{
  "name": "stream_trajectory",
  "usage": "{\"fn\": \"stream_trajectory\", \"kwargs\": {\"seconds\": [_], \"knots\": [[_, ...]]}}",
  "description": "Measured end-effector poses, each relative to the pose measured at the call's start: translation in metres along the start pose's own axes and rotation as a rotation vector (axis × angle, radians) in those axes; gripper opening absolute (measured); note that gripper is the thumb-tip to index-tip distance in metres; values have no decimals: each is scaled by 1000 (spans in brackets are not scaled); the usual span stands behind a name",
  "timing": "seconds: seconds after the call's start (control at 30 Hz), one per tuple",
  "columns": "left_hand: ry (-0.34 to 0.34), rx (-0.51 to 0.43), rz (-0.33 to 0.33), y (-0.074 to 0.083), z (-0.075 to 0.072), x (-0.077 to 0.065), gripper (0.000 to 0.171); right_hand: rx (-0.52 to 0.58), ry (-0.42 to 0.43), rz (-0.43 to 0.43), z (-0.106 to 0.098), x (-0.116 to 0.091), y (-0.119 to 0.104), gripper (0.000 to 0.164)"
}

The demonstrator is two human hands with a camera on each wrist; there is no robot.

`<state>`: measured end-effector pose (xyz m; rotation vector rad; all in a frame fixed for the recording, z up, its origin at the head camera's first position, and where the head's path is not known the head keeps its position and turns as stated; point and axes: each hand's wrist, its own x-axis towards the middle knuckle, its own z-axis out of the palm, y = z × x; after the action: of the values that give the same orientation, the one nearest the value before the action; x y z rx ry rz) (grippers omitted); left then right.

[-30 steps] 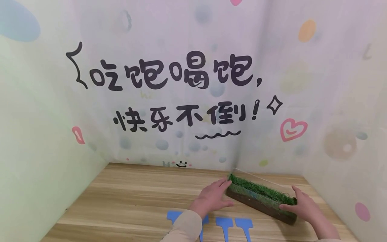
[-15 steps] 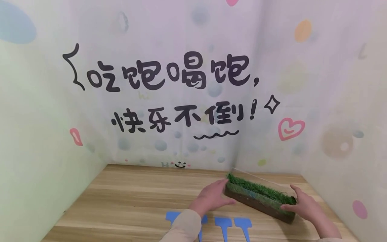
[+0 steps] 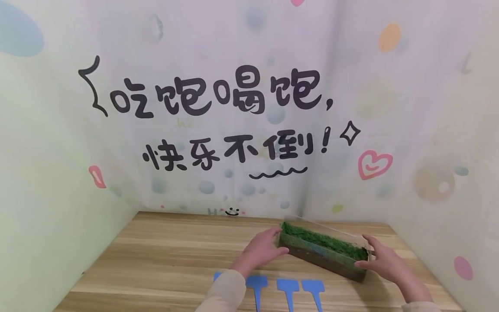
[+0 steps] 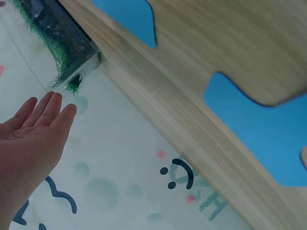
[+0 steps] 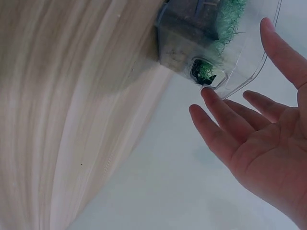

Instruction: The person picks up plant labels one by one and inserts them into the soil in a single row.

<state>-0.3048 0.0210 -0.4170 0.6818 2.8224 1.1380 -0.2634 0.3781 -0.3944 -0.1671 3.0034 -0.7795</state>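
1. Grass tray (image 3: 323, 251), head view: long clear-walled box with a dark base and green turf on top; lies on the wooden table (image 3: 163, 255) towards the back right corner, set at a slant, its far end nearer the decorated wall (image 3: 234, 130); left hand (image 3: 259, 251) at the tray's left end, fingers straight, fingertips against the end wall; right hand (image 3: 380, 260) at the tray's right end, fingers extended along it, thumb up; neither hand is curled round the tray; three blue plant labels (image 3: 288, 288) lie flat in a row on the near table edge, just beside the left sleeve (image 3: 224, 292); wall carries black lettering, a pink heart (image 3: 374, 164) and pale dots.

2. Left wrist view: left hand (image 4: 31, 139) flat and relaxed, fingers straight and together, holding nothing; fingertips just beside the tray (image 4: 62, 43) corner, contact not plain from here; turf fringe hangs over the clear wall; table (image 4: 216, 62) grain runs diagonally; two blue labels (image 4: 259, 124) partly in frame; a small smiley mark (image 4: 176, 173) on the wall below the table edge.

3. Right wrist view: right hand (image 5: 254, 139) spread, palm showing, fingers straight, grasping nothing; one fingertip (image 5: 211, 98) touching or very near the tray's (image 5: 192, 38) clear corner; which, I cannot tell; tray rests on the table (image 5: 72, 115), turf visible through the plastic.
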Motion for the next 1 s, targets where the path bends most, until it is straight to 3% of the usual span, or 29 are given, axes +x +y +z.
{"fn": "stream_trajectory", "kwargs": {"seconds": [0.37,0.7,1.0], "knots": [[51,-162,-15,-22,-25,-14,53,80,-38,-96,10,16,-16,99],[124,-157,-153,-38,-50,-27,40,168,-93,-180,25,33,-41,100],[184,-173,-226,-47,-62,-40,29,198,-123,-227,37,43,-58,100]]}}
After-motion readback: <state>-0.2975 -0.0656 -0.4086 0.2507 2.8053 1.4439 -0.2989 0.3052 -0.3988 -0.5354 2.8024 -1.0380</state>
